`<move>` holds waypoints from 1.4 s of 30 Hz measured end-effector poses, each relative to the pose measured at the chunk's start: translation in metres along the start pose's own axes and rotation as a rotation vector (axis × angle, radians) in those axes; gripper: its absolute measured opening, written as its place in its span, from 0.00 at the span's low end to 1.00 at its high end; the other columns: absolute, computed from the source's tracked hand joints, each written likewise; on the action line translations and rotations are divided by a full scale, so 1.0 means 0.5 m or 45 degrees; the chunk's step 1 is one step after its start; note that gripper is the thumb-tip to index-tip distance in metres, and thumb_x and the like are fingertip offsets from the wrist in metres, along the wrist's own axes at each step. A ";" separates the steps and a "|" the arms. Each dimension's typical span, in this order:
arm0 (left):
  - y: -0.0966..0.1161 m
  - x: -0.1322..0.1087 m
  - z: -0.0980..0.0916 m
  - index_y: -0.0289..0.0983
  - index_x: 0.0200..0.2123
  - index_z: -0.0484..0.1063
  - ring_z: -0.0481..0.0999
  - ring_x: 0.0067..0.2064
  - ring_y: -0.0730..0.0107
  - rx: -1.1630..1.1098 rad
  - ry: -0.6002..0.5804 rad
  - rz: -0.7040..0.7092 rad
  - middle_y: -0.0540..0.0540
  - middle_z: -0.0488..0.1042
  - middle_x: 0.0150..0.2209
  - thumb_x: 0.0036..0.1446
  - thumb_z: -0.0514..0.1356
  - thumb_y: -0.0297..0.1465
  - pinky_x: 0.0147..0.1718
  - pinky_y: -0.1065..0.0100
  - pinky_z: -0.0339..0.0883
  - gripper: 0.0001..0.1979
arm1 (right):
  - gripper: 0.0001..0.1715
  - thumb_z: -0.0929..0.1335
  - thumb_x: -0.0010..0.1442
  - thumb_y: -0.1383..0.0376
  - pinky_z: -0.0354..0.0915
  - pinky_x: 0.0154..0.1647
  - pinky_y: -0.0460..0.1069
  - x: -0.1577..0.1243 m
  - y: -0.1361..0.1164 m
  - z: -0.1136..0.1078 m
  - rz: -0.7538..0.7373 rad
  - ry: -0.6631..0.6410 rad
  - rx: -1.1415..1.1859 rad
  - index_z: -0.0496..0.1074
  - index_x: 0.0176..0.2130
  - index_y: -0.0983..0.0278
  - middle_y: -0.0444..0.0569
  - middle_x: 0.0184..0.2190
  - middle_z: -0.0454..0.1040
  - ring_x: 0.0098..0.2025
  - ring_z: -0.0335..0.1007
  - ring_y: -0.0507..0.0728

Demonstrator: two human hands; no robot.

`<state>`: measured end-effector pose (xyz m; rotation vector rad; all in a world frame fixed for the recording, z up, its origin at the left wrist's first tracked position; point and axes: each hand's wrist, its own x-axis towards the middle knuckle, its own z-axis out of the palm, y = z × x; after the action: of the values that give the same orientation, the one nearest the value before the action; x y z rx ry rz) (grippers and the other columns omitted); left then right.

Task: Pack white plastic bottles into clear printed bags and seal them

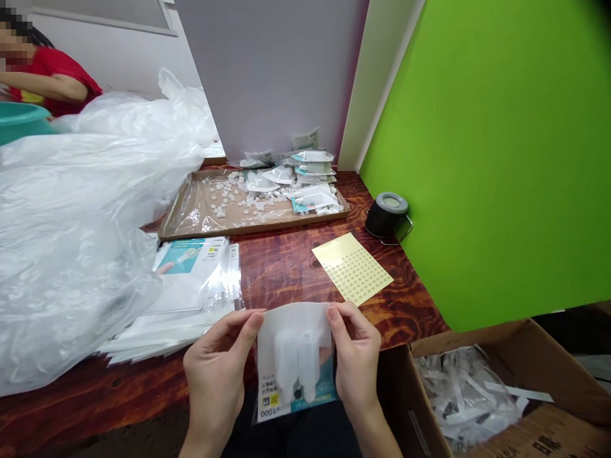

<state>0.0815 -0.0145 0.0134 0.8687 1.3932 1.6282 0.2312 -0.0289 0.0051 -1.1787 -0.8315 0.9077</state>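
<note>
A clear plastic packet (298,366) with a printed card and white plastic pieces inside hangs between my hands at the table's front edge. My left hand (219,362) pinches its upper left corner between thumb and fingers. At the upper right corner my right hand (356,356) pinches it the same way. The packet's print appears upside down, with a yellow patch and a teal area near the bottom. Left of my hands lies a stack of flat printed packets (191,280). A yellow sheet of small round stickers (353,267) rests beyond my right hand.
A shallow cardboard tray (229,228) at the back holds small white pieces and filled packets (312,168). A large plastic bag (71,254) covers the left. A black cylindrical device (386,216) stands by the green panel (501,159). A cardboard box (506,343) of strips sits lower right; a person in red (62,79) is far left.
</note>
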 end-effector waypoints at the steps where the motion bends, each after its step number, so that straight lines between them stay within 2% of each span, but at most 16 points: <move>1: -0.001 0.001 -0.002 0.41 0.27 0.80 0.76 0.30 0.73 -0.002 -0.003 -0.015 0.51 0.80 0.28 0.41 0.73 0.37 0.30 0.78 0.72 0.10 | 0.11 0.70 0.59 0.58 0.63 0.32 0.46 0.003 0.003 -0.003 0.043 -0.017 0.028 0.77 0.31 0.63 0.44 0.27 0.71 0.31 0.66 0.53; 6: 0.001 0.010 -0.016 0.40 0.28 0.81 0.78 0.33 0.71 0.038 -0.115 -0.162 0.49 0.81 0.30 0.39 0.73 0.38 0.32 0.78 0.72 0.11 | 0.09 0.74 0.53 0.58 0.63 0.27 0.45 0.018 0.002 -0.022 0.275 -0.102 0.228 0.79 0.32 0.62 0.43 0.25 0.72 0.27 0.65 0.51; 9: 0.004 0.016 -0.017 0.40 0.28 0.81 0.78 0.34 0.70 0.061 -0.167 -0.200 0.48 0.81 0.31 0.39 0.74 0.38 0.32 0.77 0.72 0.11 | 0.09 0.75 0.51 0.59 0.63 0.24 0.45 0.025 -0.005 -0.026 0.332 -0.168 0.290 0.78 0.31 0.62 0.43 0.24 0.72 0.24 0.64 0.50; 14: 0.014 0.022 -0.011 0.39 0.26 0.80 0.76 0.31 0.71 0.077 -0.242 -0.135 0.48 0.80 0.28 0.40 0.72 0.37 0.29 0.77 0.71 0.10 | 0.10 0.73 0.54 0.58 0.64 0.30 0.44 0.029 -0.006 -0.013 0.182 -0.131 0.184 0.73 0.31 0.63 0.44 0.29 0.72 0.30 0.66 0.51; 19: 0.026 0.029 -0.004 0.39 0.26 0.78 0.75 0.32 0.70 0.066 -0.220 -0.030 0.49 0.78 0.29 0.43 0.71 0.36 0.31 0.76 0.70 0.08 | 0.13 0.69 0.59 0.56 0.64 0.30 0.44 0.031 -0.010 0.016 0.036 -0.073 -0.030 0.68 0.31 0.63 0.42 0.26 0.68 0.29 0.65 0.51; 24: 0.027 0.029 0.002 0.40 0.30 0.79 0.76 0.33 0.71 0.064 -0.140 0.102 0.50 0.79 0.30 0.48 0.69 0.35 0.33 0.75 0.70 0.06 | 0.12 0.69 0.60 0.56 0.67 0.32 0.45 0.030 -0.022 0.037 -0.078 -0.040 -0.088 0.71 0.35 0.63 0.44 0.29 0.72 0.31 0.69 0.52; 30: 0.021 0.026 0.003 0.39 0.30 0.78 0.75 0.34 0.70 0.182 -0.074 0.233 0.51 0.78 0.31 0.50 0.68 0.34 0.35 0.73 0.70 0.05 | 0.11 0.71 0.58 0.58 0.67 0.29 0.45 0.032 -0.024 0.036 -0.186 -0.042 -0.127 0.73 0.31 0.64 0.44 0.25 0.71 0.28 0.68 0.52; 37: 0.007 0.027 0.000 0.39 0.30 0.79 0.76 0.34 0.68 0.210 -0.054 0.238 0.49 0.79 0.31 0.49 0.68 0.35 0.33 0.71 0.71 0.07 | 0.11 0.71 0.58 0.59 0.65 0.27 0.46 0.035 -0.018 0.028 -0.186 -0.068 -0.126 0.74 0.29 0.63 0.44 0.24 0.71 0.27 0.67 0.52; 42: 0.006 0.036 -0.008 0.40 0.32 0.80 0.78 0.36 0.68 0.115 -0.156 0.133 0.49 0.81 0.33 0.49 0.69 0.34 0.36 0.72 0.71 0.06 | 0.12 0.70 0.59 0.60 0.64 0.29 0.46 0.055 -0.005 0.015 -0.178 -0.117 -0.045 0.74 0.27 0.63 0.44 0.25 0.71 0.29 0.67 0.52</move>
<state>0.0695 -0.0004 0.0159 1.0921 1.3639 1.5709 0.2361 -0.0014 0.0110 -1.1010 -0.9957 0.8397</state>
